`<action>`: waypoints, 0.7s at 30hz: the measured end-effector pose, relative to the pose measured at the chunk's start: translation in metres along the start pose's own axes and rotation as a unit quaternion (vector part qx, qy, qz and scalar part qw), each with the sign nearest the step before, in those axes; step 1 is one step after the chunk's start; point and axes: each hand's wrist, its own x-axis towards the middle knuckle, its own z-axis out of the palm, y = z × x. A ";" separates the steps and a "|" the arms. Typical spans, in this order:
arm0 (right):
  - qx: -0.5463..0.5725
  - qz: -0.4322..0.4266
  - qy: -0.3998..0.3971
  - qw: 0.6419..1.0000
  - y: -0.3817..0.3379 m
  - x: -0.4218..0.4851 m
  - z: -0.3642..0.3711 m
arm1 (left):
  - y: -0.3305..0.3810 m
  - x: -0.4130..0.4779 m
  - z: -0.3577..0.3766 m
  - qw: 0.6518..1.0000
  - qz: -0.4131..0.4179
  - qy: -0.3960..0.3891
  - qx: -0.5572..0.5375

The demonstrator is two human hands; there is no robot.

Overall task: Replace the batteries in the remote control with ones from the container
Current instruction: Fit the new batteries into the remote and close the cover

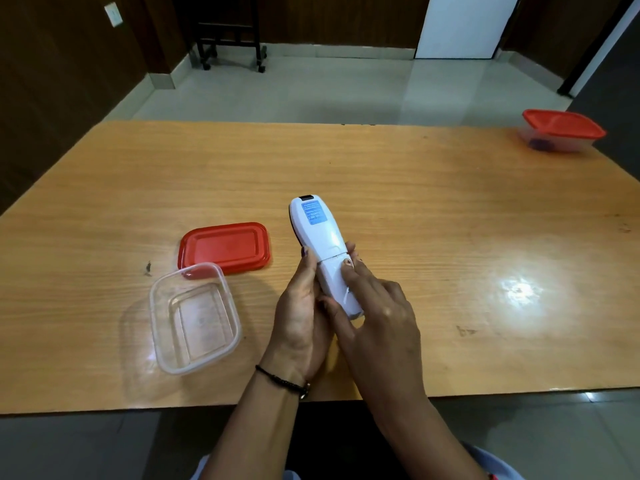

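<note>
A white remote control [320, 237] with a blue label is held back side up above the wooden table [450, 237]. My left hand [301, 317] grips its lower left edge. My right hand [377, 317] wraps its lower end, with one fingertip pressing on the closed battery cover [334, 277]. A clear plastic container [194, 318] stands open to the left and looks empty. Its red lid [224, 248] lies flat just behind it. No loose batteries are visible.
A second clear container with a red lid [562, 130] sits at the table's far right corner, something dark blue inside. The table's near edge runs just below my wrists. A wheeled stand [230, 39] is on the floor beyond.
</note>
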 end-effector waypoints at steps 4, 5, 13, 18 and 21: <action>-0.006 -0.022 0.030 0.999 -0.002 0.004 0.003 | -0.002 -0.001 0.003 1.000 0.008 0.005 0.001; -0.005 -0.023 0.036 0.999 -0.002 0.005 0.004 | -0.001 -0.001 0.004 1.000 0.007 0.000 -0.007; 0.010 -0.002 -0.031 0.999 0.000 0.003 0.008 | -0.002 0.002 0.000 0.999 0.035 0.022 0.009; 0.174 0.018 -0.137 0.975 -0.001 0.002 -0.002 | 0.001 0.006 -0.005 0.997 0.043 0.042 0.038; 0.393 0.169 -0.106 0.898 -0.001 0.009 -0.012 | 0.002 0.006 -0.003 0.996 0.054 0.019 0.068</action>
